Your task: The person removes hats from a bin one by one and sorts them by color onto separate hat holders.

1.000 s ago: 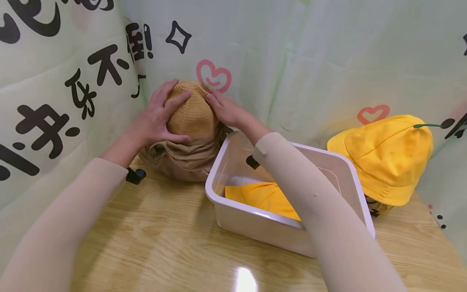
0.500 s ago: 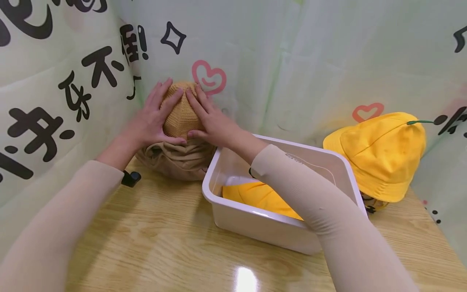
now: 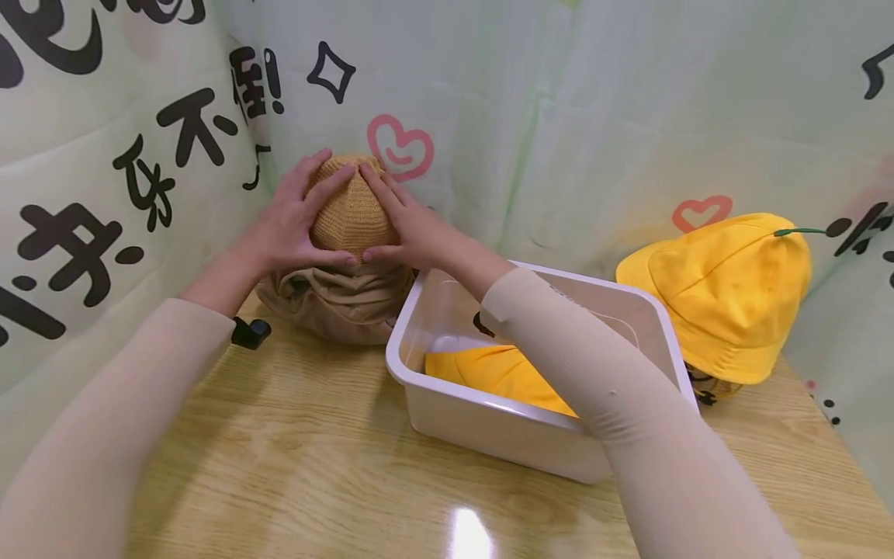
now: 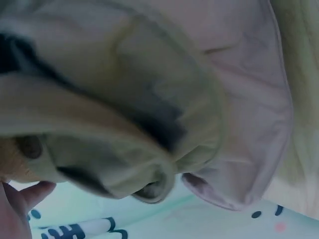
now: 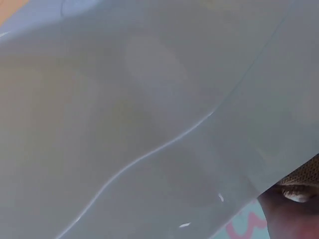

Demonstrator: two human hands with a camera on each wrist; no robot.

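A tan knitted hat (image 3: 355, 213) sits on top of several stacked beige cloth hats (image 3: 331, 310) at the back left of the table. My left hand (image 3: 289, 221) rests on its left side with fingers spread, thumb along the lower front. From the right, my right hand (image 3: 412, 221) touches it with extended fingers, the fingertips of both hands nearly meeting at the top. In the left wrist view, folded brims of the beige hats (image 4: 239, 119) fill most of the picture. Only a small part of the knitted hat (image 5: 304, 174) shows in the right wrist view.
A pale plastic basin (image 3: 489, 446) with a yellow cloth hat (image 3: 496, 376) inside stands under my right forearm. Another yellow hat (image 3: 726, 299) with a green stem sits to its right. Printed curtains (image 3: 475, 116) enclose the back and left of the wooden table (image 3: 300, 466).
My right hand has come from behind the knitted hat's right side to its front, fingers now spread across it. My left hand stays on the hat. The view has shifted slightly.
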